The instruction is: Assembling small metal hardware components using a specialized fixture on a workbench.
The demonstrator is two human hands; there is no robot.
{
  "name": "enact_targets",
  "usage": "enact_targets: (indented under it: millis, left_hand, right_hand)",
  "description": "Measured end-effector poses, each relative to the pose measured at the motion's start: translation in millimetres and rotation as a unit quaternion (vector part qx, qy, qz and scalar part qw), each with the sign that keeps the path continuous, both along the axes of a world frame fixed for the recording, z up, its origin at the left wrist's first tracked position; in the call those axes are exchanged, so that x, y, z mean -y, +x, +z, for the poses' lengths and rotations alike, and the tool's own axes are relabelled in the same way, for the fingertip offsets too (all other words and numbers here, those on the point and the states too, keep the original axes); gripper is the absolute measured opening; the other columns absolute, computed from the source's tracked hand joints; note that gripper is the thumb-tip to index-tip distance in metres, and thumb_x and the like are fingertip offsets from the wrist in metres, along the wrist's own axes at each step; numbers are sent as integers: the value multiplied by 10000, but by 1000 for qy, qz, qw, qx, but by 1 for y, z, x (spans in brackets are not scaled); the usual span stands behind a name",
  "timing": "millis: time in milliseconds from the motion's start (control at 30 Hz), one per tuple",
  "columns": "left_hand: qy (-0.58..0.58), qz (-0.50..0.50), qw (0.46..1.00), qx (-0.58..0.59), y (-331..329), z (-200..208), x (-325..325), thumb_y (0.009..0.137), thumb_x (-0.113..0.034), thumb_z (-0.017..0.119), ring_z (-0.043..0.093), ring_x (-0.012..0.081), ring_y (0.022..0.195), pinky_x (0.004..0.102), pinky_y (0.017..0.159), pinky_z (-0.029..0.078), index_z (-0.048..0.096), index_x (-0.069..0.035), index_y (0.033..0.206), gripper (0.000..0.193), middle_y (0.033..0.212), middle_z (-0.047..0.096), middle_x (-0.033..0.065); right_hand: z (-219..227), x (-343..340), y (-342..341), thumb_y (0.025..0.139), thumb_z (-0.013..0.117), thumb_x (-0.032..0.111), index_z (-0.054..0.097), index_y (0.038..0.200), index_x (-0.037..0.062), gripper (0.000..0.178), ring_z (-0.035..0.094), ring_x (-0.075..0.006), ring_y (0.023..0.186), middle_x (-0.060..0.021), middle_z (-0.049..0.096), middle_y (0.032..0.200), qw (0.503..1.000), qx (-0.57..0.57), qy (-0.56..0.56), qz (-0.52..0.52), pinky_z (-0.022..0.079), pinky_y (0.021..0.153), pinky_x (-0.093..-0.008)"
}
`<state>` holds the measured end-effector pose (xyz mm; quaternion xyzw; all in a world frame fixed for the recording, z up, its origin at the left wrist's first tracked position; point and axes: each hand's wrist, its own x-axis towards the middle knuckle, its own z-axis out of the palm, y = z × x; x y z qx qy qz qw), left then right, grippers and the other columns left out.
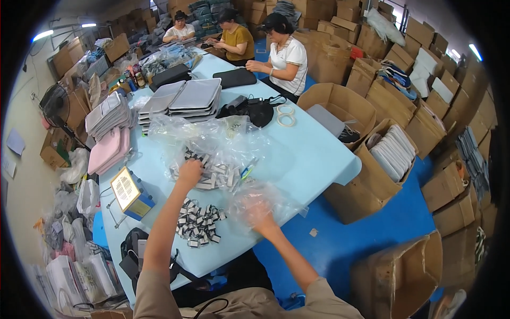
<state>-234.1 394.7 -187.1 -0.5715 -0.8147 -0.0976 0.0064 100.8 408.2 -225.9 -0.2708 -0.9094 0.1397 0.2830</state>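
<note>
My left hand (191, 171) reaches into small grey-and-black pieces (217, 176) heaped in a large clear plastic bag (207, 133). Its fingers are curled down among them, so what they grip is hidden. My right hand (255, 209) is inside a smaller clear plastic bag (284, 204), which wraps over the fingers and blurs them. Between my forearms lies a loose pile of small white-and-black pieces (199, 223) on the light blue tabletop (303, 159).
A blue-and-yellow box-shaped device (131, 194) stands left of the pile. Flat grey cases (196, 95) and pink cases (110, 150) are stacked farther back. Tape rolls (286, 115) lie to the right. Three people sit along the far side. Cardboard boxes (366, 194) crowd the right.
</note>
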Motion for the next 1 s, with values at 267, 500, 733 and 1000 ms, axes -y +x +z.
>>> enact_targets:
  millis: [267, 500, 733, 1000]
  left_hand:
    - [-61, -28, 996, -58, 11, 12, -22, 825, -195, 798, 664, 347, 1079, 461, 883, 580, 729, -117, 997, 201, 1222, 592, 133]
    - [203, -44, 978, -11, 14, 16, 17, 945, -182, 690, 705, 285, 963, 431, 785, 578, 706, -28, 992, 161, 1016, 675, 166]
    - [390, 31, 790, 472, 91, 78, 120, 1055, -135, 597, 652, 93, 760, 242, 687, 512, 666, 61, 1231, 272, 862, 688, 29]
    - [314, 152, 663, 662, 206, 64, 312, 984, -31, 660, 679, 130, 822, 261, 779, 531, 653, 51, 1299, 326, 958, 724, 78]
  right_hand:
    - [-50, -18, -12, 880, 616, 187, 686, 1149, 66, 303, 629, -402, 1130, -188, 684, 1163, 995, -61, -43, -69, 516, 960, -512]
    - [9, 12, 9, 891, 630, 111, 704, 1114, 24, 251, 688, -381, 969, -190, 716, 1074, 986, -133, -83, -58, 557, 896, -454]
    - [46, 87, 82, 1003, 630, 41, 681, 952, -62, 125, 711, -205, 898, -139, 723, 965, 722, -483, -482, -115, 597, 916, -366]
    - [60, 208, 67, 1031, 636, 131, 695, 1075, -25, 173, 710, -227, 944, -109, 703, 1071, 597, -409, -687, -66, 569, 799, -306]
